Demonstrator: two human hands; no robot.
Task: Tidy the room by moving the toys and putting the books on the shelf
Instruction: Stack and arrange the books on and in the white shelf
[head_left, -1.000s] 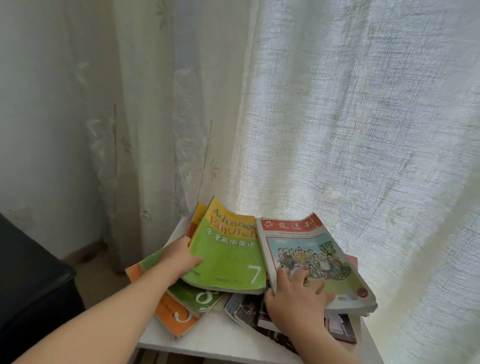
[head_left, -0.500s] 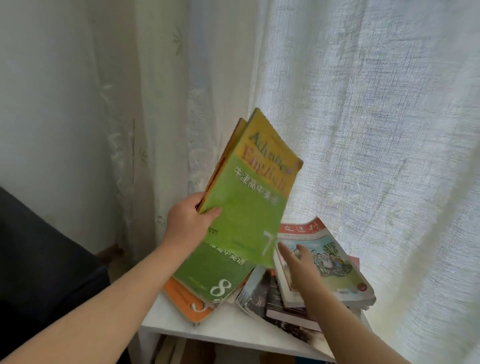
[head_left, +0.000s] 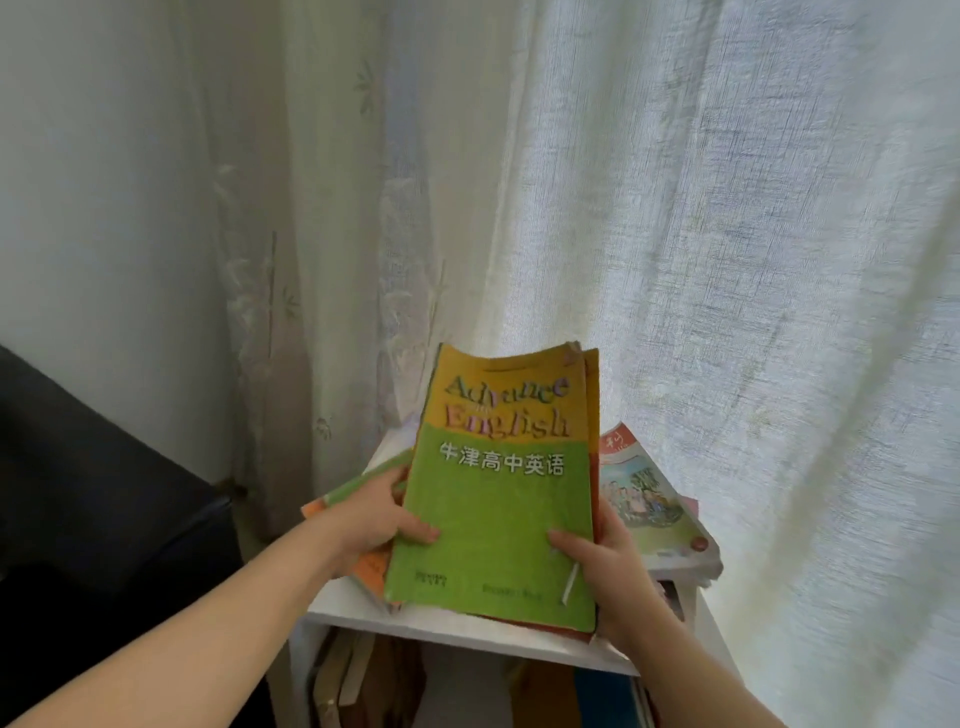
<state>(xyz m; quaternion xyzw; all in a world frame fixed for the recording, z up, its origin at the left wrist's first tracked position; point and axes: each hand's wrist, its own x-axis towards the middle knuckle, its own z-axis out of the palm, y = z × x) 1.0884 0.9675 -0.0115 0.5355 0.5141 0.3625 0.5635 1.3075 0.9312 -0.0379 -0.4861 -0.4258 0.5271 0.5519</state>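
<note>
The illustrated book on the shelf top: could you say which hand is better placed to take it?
Probably right: the right hand grips the green book beside the illustrated book; the left hand holds the far edge.

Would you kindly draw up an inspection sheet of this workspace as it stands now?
Surface: white shelf top, mostly covered by books.
Job's things: green and yellow book held over the shelf top, another book behind it; illustrated book tops a pile at the right; orange book lies at the left; more books stand in the compartment below. No toys in view.
Clutter: nothing seen.
Grippers: left hand grips the green and yellow book's left edge; right hand grips its lower right edge.
Cables: nothing seen.
Surroundings: pale curtain behind; dark furniture at the left.
</note>
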